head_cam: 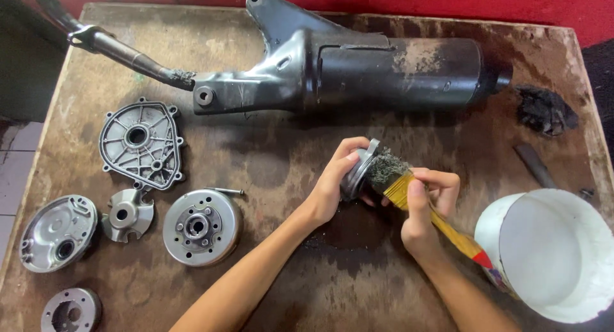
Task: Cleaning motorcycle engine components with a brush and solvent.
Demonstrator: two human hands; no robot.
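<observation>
Left hand (332, 185) grips a round part (358, 172); right hand (425, 207) grips a brush (409, 191) against it, below the exhaust (358, 70), bucket (550, 255) just right.

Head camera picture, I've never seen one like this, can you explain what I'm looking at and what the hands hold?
One camera, worn on a person's head, looks down at their bare hands over a stained brown wooden table. The left hand has its grip on a round grey metal part. The right hand holds a yellow-handled paintbrush, its dirty bristles against that part. A long black metal exhaust pipe lies at the far side. Five silver-grey metal engine covers and discs lie at the left. A white plastic bucket stands at the right.
</observation>
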